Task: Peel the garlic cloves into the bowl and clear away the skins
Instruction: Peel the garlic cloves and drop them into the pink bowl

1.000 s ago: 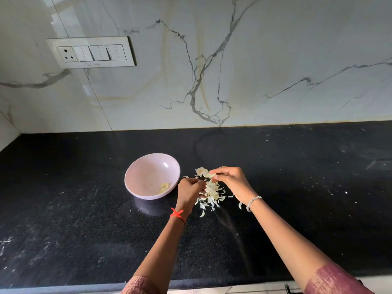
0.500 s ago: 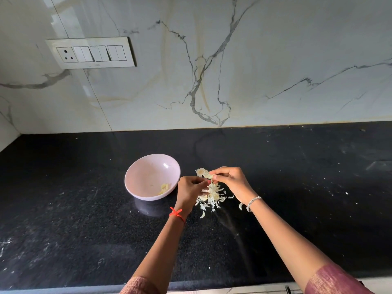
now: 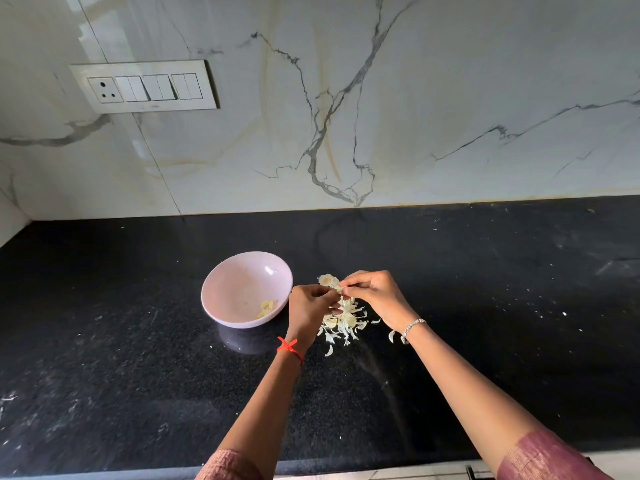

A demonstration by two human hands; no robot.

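Note:
A pale pink bowl (image 3: 242,282) stands on the black counter with a few peeled garlic cloves (image 3: 267,308) at its near right side. Just right of it, my left hand (image 3: 308,308) and my right hand (image 3: 375,294) meet above a heap of papery garlic skins (image 3: 343,323). Both pinch a small garlic piece (image 3: 329,281) held between their fingertips; its far end sticks out to the left of my right fingers. The part inside the fingers is hidden.
The black granite counter (image 3: 485,306) runs to a marble backsplash (image 3: 381,116) behind. A switch panel with a socket (image 3: 145,85) sits on the wall at upper left. A few stray skin flakes (image 3: 391,336) lie near my right wrist.
My left hand has risen slightly and closed in on my right fingertips at the garlic piece. The bowl and the skin heap have stayed put.

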